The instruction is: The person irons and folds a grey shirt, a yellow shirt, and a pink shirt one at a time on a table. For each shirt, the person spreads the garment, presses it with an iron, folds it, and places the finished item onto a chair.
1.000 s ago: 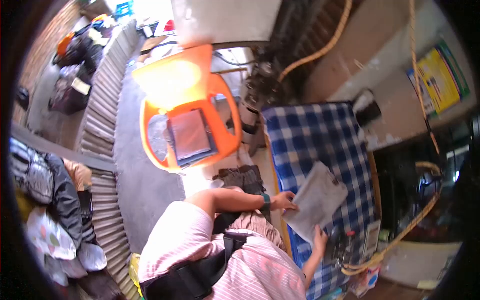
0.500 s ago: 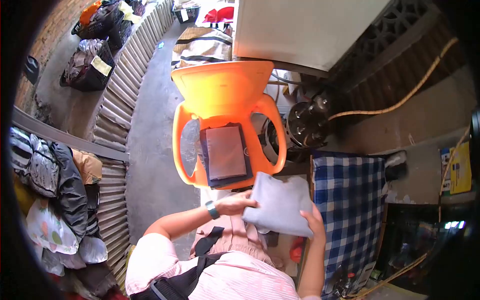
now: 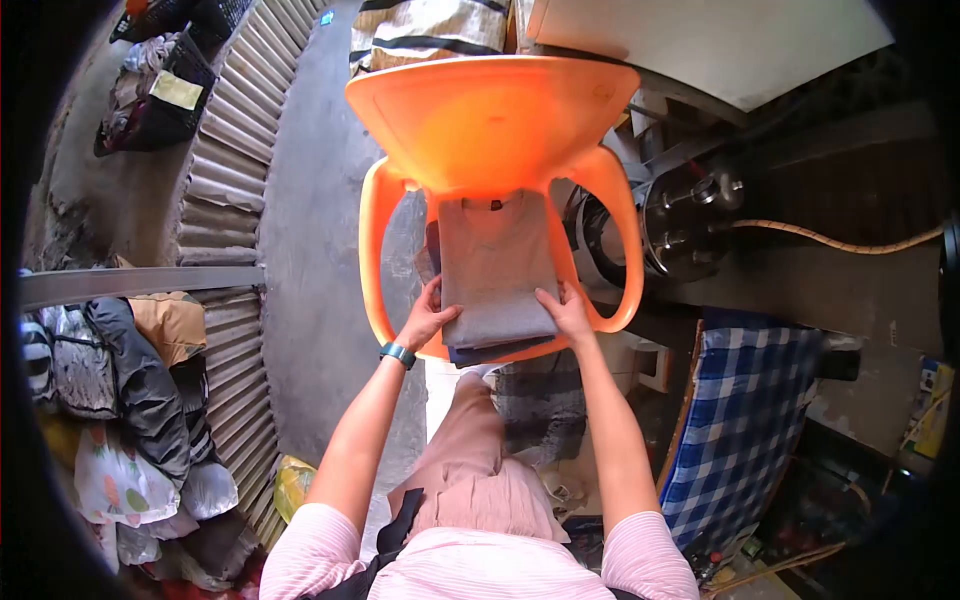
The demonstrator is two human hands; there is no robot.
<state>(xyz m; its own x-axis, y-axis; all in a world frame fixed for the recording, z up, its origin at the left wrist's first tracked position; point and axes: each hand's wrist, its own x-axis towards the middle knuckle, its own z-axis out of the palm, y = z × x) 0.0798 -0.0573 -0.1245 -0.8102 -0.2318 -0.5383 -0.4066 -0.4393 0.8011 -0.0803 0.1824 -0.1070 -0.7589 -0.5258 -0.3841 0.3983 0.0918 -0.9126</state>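
A folded grey T-shirt [image 3: 497,265] lies on the seat of the orange plastic chair [image 3: 490,120], its neckline toward the backrest. Beneath it, dark folded clothes [image 3: 490,354] show at the front and left edges. My left hand [image 3: 430,314], with a watch on the wrist, grips the shirt's left edge, thumb on top and fingers along the side. At the opposite edge, my right hand [image 3: 567,312] holds the shirt the same way. The fingers' undersides are hidden.
Left of the aisle stand a corrugated partition [image 3: 228,150], a black basket of clothes [image 3: 165,105] and hanging bags [image 3: 125,475]. A blue checkered cloth [image 3: 740,420] is at the right. Dark metal equipment [image 3: 690,220] with a hose sits beside the chair; a striped bag [image 3: 430,35] lies behind it.
The grey shirt has moved from in front of my body onto the clothes stack on the chair. Both hands went forward with it, and my view shifted closer to the chair.
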